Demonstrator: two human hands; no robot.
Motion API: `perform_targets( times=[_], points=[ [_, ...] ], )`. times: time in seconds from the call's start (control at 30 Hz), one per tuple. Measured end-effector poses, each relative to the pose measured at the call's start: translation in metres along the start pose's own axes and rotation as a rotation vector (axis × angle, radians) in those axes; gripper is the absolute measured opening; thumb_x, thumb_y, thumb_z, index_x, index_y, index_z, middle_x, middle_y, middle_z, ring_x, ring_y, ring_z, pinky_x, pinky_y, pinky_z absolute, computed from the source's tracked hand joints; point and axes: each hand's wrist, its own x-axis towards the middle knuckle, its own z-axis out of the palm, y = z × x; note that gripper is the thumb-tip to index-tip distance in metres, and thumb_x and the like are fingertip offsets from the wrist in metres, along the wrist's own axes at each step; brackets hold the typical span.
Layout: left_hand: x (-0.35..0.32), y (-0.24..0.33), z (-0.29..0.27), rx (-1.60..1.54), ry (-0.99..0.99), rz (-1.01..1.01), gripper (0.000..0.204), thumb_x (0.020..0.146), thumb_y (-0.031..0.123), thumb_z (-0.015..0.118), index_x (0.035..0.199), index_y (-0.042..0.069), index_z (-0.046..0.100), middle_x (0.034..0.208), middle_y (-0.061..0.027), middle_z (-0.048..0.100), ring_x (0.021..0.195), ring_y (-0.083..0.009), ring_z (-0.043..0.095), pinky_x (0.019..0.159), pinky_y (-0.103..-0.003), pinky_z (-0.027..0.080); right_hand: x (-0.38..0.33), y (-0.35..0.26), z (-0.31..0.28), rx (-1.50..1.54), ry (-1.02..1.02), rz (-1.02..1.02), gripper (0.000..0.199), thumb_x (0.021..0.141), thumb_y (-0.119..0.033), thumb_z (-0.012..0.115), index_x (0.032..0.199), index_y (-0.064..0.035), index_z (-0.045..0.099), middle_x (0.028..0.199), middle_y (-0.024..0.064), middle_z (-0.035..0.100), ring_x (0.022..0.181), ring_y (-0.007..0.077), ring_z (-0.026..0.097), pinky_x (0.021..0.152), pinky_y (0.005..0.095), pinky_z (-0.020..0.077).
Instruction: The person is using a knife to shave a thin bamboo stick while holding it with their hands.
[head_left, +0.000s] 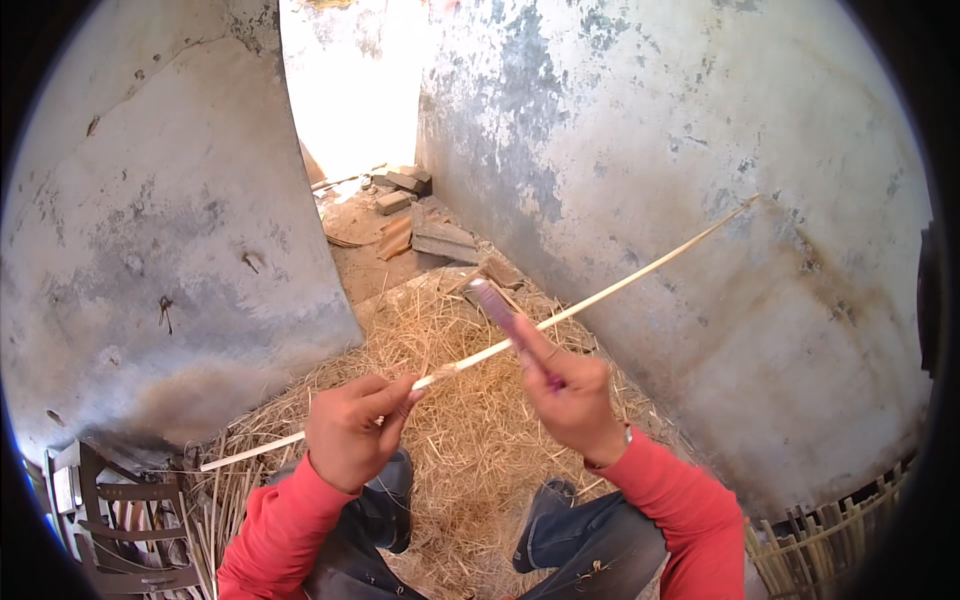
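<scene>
Your left hand grips a long, thin, pale bamboo strip, which slants up-right over the straw-covered floor. Your right hand clenches a purple-handled knife, its blade against the strip. Woven bamboo basket at lower right, contents hidden.

Both arms wear long red sleeves that end at the wrists, the cuffs snug and slightly creased. A thin bracelet or watch band shows at the right wrist. The legs are in dark blue-grey trousers, worn and faintly dusty at the knees.
</scene>
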Motion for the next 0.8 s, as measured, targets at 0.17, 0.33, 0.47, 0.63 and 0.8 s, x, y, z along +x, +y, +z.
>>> perform_targets(
  times=[0.17, 0.33, 0.47, 0.63, 0.8],
  points=[
    [0.006, 0.008, 0.012, -0.004, -0.053, -0.026, 0.015, 0.092, 0.016, 0.081, 0.105, 0.009, 0.081, 0.073, -0.0116, 0.064, 0.059, -0.0311, 0.063, 0.054, -0.042, 0.047, -0.001, -0.026, 0.017, 0.01, -0.111, -0.12, 0.054, 0.095, 0.001, 0.068, 0.148, -0.0071, 0.064, 0.063, 0.0072, 0.059, 0.051, 0.0065, 0.049, 0.05, 0.0281, 0.0421],
    [0.008, 0.004, 0.01, -0.015, -0.006, -0.031, 0.015, 0.092, 0.012, 0.08, 0.106, 0.006, 0.081, 0.071, -0.0124, 0.062, 0.057, -0.0291, 0.06, 0.054, -0.04, 0.045, 0.006, -0.005, 0.006, 0.039, 0.033, 0.023, 0.052, 0.098, -0.003, 0.067, 0.15, -0.0089, 0.062, 0.068, 0.0019, 0.063, 0.057, 0.0039, 0.049, 0.052, 0.0279, 0.0432],
    [0.003, -0.002, 0.004, 0.001, 0.006, -0.022, 0.015, 0.092, 0.008, 0.08, 0.106, 0.003, 0.081, 0.07, -0.013, 0.062, 0.056, -0.0272, 0.057, 0.054, -0.037, 0.043, 0.012, 0.018, -0.019, 0.031, 0.253, 0.163, 0.048, 0.104, -0.006, 0.064, 0.151, -0.0085, 0.061, 0.075, -0.0106, 0.056, 0.062, 0.0007, 0.04, 0.053, 0.0227, 0.0355],
    [0.0, -0.004, -0.004, -0.032, 0.049, -0.028, 0.016, 0.09, 0.009, 0.082, 0.105, 0.004, 0.082, 0.073, -0.0124, 0.066, 0.057, -0.0282, 0.06, 0.053, -0.037, 0.045, 0.018, 0.044, -0.059, 0.027, 0.438, 0.201, 0.049, 0.106, -0.008, 0.062, 0.155, -0.0065, 0.057, 0.078, -0.0112, 0.048, 0.062, 0.0008, 0.034, 0.054, 0.0205, 0.0299],
    [-0.003, -0.02, -0.014, -0.103, 0.011, -0.057, 0.018, 0.087, 0.0, 0.083, 0.105, 0.0, 0.082, 0.07, -0.0102, 0.065, 0.058, -0.0148, 0.055, 0.054, -0.031, 0.039, 0.024, 0.025, -0.071, 0.327, 0.59, 0.346, 0.053, 0.105, -0.01, 0.064, 0.155, -0.0015, 0.053, 0.071, -0.0024, 0.057, 0.049, 0.0002, 0.044, 0.051, 0.0185, 0.04]
  ],
)
